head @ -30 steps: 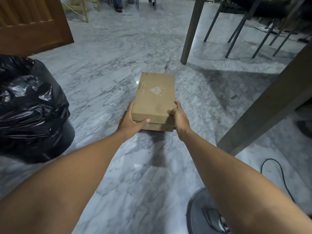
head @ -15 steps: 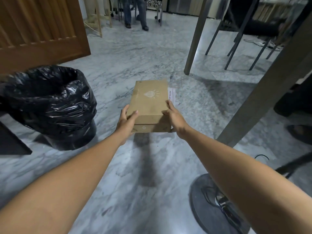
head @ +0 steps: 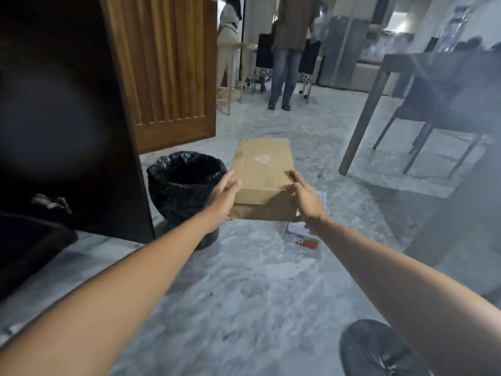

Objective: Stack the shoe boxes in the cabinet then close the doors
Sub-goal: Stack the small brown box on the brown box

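Note:
A brown cardboard shoe box [head: 261,172] with a pale logo on its lid is held in the air above the marble floor. My left hand [head: 223,195] grips its left side and my right hand [head: 305,198] grips its right side, both at the near end. A dark cabinet [head: 62,126] fills the left of the view, its inside dim and blurred. A wooden slatted door [head: 168,66] stands open behind it.
A bin lined with a black bag [head: 187,183] stands on the floor just left of the box. A small printed carton [head: 301,236] lies on the floor under my right wrist. A table leg [head: 363,115] and chairs are at right, a fan base [head: 379,351] at bottom right, and a person [head: 287,50] stands farther back.
The box has been lifted higher off the floor in both hands. My view has risen and turned left, which brings the cabinet and door into sight; the bin now sits beside the box.

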